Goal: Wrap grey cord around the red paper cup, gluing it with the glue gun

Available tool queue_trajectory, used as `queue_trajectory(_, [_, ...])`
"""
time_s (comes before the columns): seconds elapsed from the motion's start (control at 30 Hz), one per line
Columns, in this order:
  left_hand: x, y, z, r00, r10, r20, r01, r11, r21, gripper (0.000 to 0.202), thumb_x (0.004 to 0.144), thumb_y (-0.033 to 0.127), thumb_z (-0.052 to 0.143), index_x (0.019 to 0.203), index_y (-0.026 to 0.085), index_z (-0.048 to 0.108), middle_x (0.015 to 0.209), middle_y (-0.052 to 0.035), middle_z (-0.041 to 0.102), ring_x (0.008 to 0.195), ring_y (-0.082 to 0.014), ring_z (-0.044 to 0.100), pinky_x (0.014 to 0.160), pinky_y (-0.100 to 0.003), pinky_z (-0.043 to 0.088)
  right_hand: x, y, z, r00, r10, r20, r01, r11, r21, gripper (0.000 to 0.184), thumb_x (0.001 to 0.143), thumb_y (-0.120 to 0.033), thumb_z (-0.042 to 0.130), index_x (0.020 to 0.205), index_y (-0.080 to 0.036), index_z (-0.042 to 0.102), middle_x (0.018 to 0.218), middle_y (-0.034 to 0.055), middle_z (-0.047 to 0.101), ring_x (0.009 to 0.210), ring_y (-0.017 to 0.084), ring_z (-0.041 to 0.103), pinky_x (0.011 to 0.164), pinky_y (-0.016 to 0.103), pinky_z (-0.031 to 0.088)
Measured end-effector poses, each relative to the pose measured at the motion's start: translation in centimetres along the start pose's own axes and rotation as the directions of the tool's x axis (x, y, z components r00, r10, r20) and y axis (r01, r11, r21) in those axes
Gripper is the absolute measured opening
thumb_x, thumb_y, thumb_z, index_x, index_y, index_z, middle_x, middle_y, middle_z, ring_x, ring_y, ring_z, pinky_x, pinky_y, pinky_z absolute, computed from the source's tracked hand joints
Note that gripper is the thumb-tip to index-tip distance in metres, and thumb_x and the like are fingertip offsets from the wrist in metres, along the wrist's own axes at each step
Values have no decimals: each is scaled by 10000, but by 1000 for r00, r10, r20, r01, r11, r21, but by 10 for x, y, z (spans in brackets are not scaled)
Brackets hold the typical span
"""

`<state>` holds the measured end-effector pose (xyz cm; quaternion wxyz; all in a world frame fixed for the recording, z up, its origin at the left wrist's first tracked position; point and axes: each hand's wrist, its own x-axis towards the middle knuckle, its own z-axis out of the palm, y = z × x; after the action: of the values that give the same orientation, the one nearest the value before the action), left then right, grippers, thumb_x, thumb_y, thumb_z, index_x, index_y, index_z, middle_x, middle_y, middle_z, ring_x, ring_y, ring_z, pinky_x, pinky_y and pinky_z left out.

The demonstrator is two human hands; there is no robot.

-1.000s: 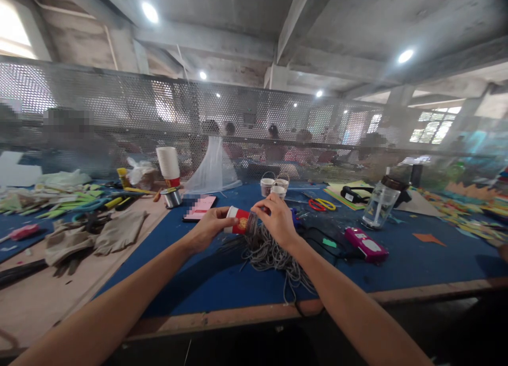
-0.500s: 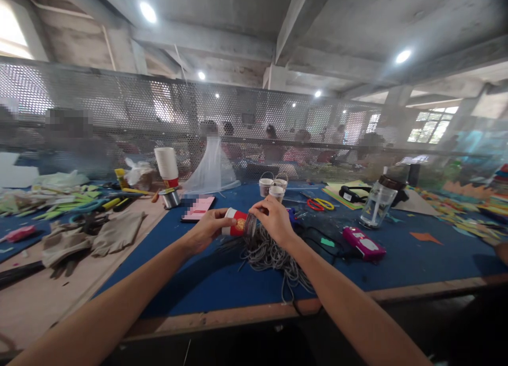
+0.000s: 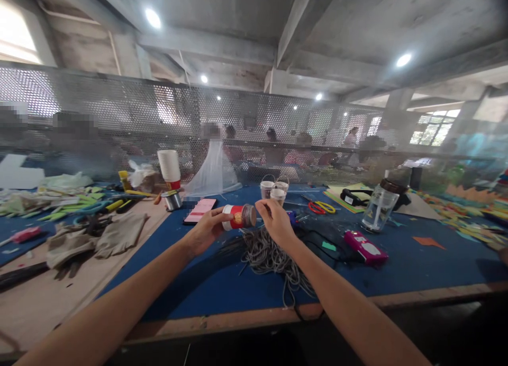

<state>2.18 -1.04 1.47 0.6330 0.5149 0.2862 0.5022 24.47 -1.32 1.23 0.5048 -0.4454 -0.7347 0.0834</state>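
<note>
Blue-topped bench [image 3: 190, 289], messy heap of grey cord [image 3: 264, 255] spilling to its near edge. Right hand [image 3: 279, 223] is curled above the heap, can't tell if it's pinching a strand. Left hand [image 3: 204, 231] grips the red-and-white paper cup [image 3: 237, 217] sideways, up off the bench, back from the near edge.

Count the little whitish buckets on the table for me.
3: the left bucket and right bucket side by side, the front bucket partly hiding the right one. Others may hide behind the right hand.
</note>
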Motion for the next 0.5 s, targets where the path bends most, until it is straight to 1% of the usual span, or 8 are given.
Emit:
queue_trajectory(0.13, [1, 0, 1, 1000, -3, -6, 3, 1000, -5, 205, 717, 227, 814, 892, 129, 770, 903, -75, 770, 769, -166, 677, 771, -262, 528, -3, -2, 4, 987, 66, 145, -79, 993, 86, 416, 975, -556, 509, 1156, -209, 651, 1145, 74, 688, 984, 197, 656, 891, 324, 494])
queue_trajectory(0.2, [1, 0, 1, 1000, -2, 2, 2, 1000, -1, 203, 721, 218, 806, 898, 127, 768, 920, -79, 772, 792, -174, 682, 795, -272, 529, -4, -4, 4, 981, 77, 178, -96, 990, 104, 449, 931, -570, 579, 1178, -200, 639, 1149, 82, 687, 963, 200, 660, 881, 331, 504])
queue_trajectory(0.33, [2, -1, 0, 999, 36, 29, -36, 999, -2, 186, 723, 204, 794, 893, 131, 767, 884, -60, 765, 774, -162, 672, 770, -256, 523, -3, -8, 3, 985, 61, 159, -83, 987, 137, 437, 882, -508, 670, 1176, -187, 631, 1121, 88, 683, 926, 196, 659, 867, 340, 519])
queue_trajectory(0.43, [3, -2, -2, 999, 46, 24, -47, 999, 0, 176, 733, 218, 790, 883, 129, 767, 868, -58, 762, 764, -159, 670, 756, -252, 521, -4, -9, 4, 990, -8, 140, -11, 990, 140, 426, 869, -450, 697, 1206, -202, 617, 1150, 85, 661, 960, 197, 651, 898, 353, 520])
queue_trajectory(0.5, [3, -2, -3, 1000, 32, 1, -32, 999, 7, 173, 729, 228, 800, 869, 133, 767, 842, -53, 762, 741, -157, 668, 743, -253, 523, -5, -8, 5, 989, -68, 131, 53, 992, 117, 444, 855, -410, 717, 1238, -219, 603, 1193, 83, 637, 1028, 210, 636, 941, 368, 510])
